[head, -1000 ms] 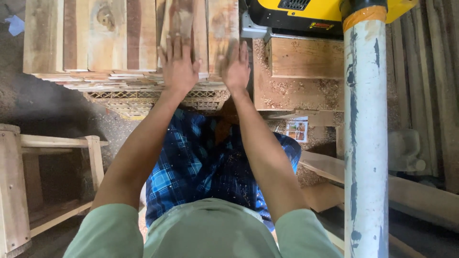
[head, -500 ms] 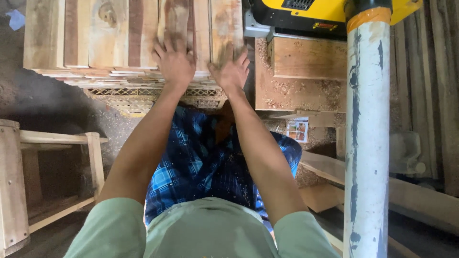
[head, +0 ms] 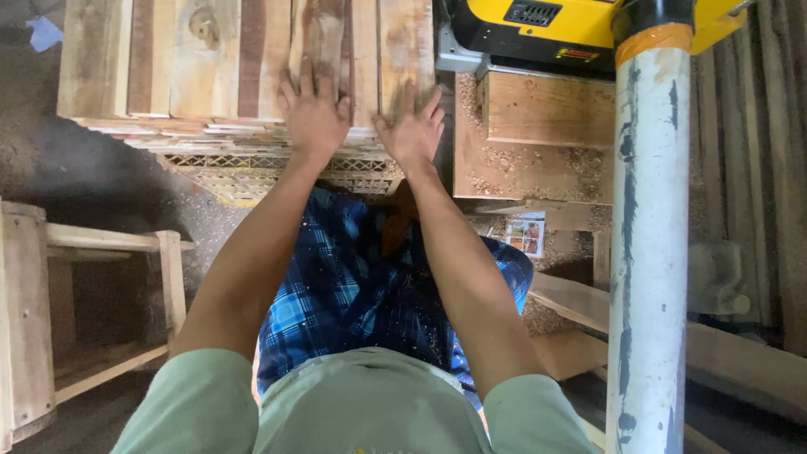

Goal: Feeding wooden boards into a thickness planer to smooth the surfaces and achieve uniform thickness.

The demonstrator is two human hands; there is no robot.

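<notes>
A stack of planed wooden boards (head: 193, 67) lies in front of me on a yellowish plastic crate (head: 252, 172). My left hand (head: 315, 109) rests flat on the near ends of the boards, fingers spread. My right hand (head: 414, 126) lies beside it on the rightmost boards, fingers apart, gripping nothing. Both arms reach forward over my blue plaid shorts (head: 370, 286).
A yellow and black planer (head: 546, 29) sits at the top right on a wooden box (head: 546, 109) strewn with shavings. A white post (head: 651, 252) stands at the right. A wooden frame stool (head: 50, 294) is at the left. Loose boards (head: 740, 361) lie at the lower right.
Both hands have slid slightly over the board ends, fingers spreading wider; the right hand shifted a little toward the right edge of the stack.
</notes>
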